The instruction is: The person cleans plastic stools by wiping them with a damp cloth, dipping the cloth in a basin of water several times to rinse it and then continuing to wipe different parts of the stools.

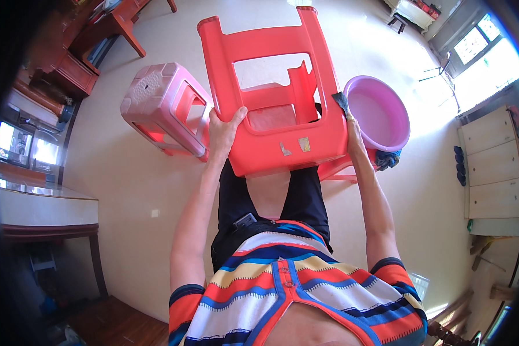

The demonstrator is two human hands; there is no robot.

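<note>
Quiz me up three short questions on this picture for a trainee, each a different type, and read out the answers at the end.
1. Multiple choice: what colour is the plastic stool between the left hand and the right hand?
A) green
B) red
C) white

2. True or false: the pale pink stool stands to the left of the one in question 1.

3. Fill in the blank: the round purple basin is nearer to the person's ____ hand.

Key:
1. B
2. True
3. right
</note>
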